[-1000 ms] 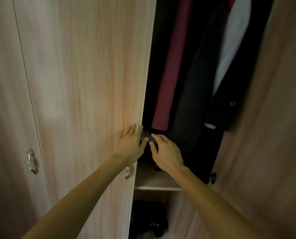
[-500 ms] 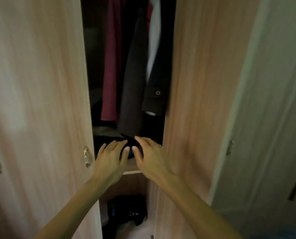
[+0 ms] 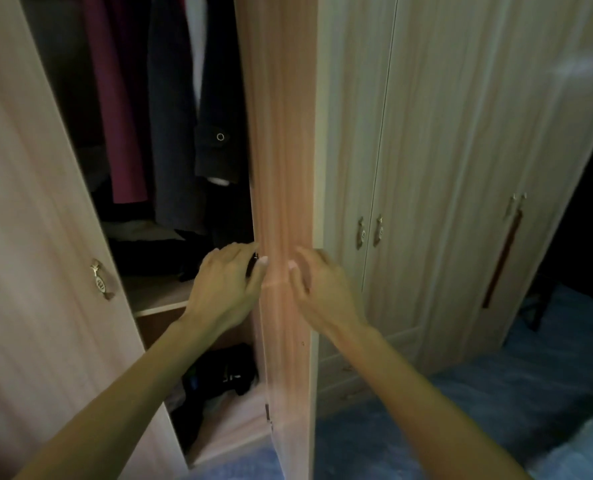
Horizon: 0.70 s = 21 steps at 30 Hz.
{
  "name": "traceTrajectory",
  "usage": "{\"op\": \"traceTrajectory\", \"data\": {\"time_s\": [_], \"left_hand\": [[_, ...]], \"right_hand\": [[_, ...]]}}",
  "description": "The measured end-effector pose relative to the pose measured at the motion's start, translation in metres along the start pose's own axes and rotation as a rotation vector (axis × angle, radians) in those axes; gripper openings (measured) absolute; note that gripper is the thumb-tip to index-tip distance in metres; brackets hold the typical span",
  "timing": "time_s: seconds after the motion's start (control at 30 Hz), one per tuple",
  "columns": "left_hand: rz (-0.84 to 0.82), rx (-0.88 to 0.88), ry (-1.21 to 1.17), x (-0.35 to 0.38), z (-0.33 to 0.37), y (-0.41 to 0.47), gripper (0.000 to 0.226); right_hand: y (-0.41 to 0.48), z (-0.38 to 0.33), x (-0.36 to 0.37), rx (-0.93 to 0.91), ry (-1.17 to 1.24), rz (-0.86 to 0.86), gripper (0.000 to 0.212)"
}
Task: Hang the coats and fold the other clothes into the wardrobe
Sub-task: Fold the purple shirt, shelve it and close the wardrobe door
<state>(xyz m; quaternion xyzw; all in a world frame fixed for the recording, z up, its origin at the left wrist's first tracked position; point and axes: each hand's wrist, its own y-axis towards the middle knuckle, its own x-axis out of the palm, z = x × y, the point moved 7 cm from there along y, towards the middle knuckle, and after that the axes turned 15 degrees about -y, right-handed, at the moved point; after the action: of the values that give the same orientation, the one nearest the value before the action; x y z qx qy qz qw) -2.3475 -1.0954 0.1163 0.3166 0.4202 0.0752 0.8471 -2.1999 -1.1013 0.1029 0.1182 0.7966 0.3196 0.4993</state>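
Centre of the frame: open wardrobe door (image 3: pixel 281 168), nearly edge-on and blurred, running from top to bottom. Just left of its edge, left hand (image 3: pixel 226 289), fingers curled, one fingertip against the door's face, something small and dark between fingers and edge; gripping the edge or merely touching it, cannot tell. Just right of centre, right hand (image 3: pixel 322 296), blurred, fingers loosely bent with nothing between them, thumb tip close to the door's face; touching or apart, cannot tell.

Upper left, inside the wardrobe (image 3: pixel 229 424): hanging side by side, a maroon garment (image 3: pixel 115 116), a grey coat (image 3: pixel 170 133) and a black coat (image 3: pixel 224 64), the last with a buttoned cuff (image 3: pixel 219 143) just beside the open door. Below the hems, left of centre, folded dark clothes (image 3: pixel 149 254) on a wooden shelf (image 3: pixel 156 292), reaching back into shadow. Lower centre, under the shelf, more dark items (image 3: pixel 226 368) in the bottom compartment, too dim to name.

Far left, a second door (image 3: pixel 28 202) with a metal handle (image 3: pixel 100 279) at mid height. Right half of the frame: a closed pale cabinet (image 3: pixel 426 168) with paired handles (image 3: pixel 360 233). Lower right, blue carpet (image 3: pixel 461 410)
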Motion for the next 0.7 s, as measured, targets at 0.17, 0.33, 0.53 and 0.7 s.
{"op": "traceTrajectory", "data": {"time_s": [0.17, 0.33, 0.53, 0.7], "left_hand": [[-0.022, -0.011, 0.067, 0.001, 0.007, 0.016, 0.054], [-0.058, 0.000, 0.133, 0.005, 0.004, 0.022, 0.057], [-0.046, 0.010, 0.113, -0.007, 0.001, 0.016, 0.061], [-0.017, -0.046, 0.156, -0.031, -0.022, 0.010, 0.056]], "right_hand": [[0.028, 0.020, 0.004, 0.136, -0.206, 0.035, 0.046], [0.051, 0.030, -0.013, 0.283, -0.143, 0.164, 0.030], [0.048, 0.028, 0.013, 0.265, -0.116, 0.072, 0.030], [0.045, 0.004, 0.024, 0.214, -0.104, 0.071, 0.039]]}}
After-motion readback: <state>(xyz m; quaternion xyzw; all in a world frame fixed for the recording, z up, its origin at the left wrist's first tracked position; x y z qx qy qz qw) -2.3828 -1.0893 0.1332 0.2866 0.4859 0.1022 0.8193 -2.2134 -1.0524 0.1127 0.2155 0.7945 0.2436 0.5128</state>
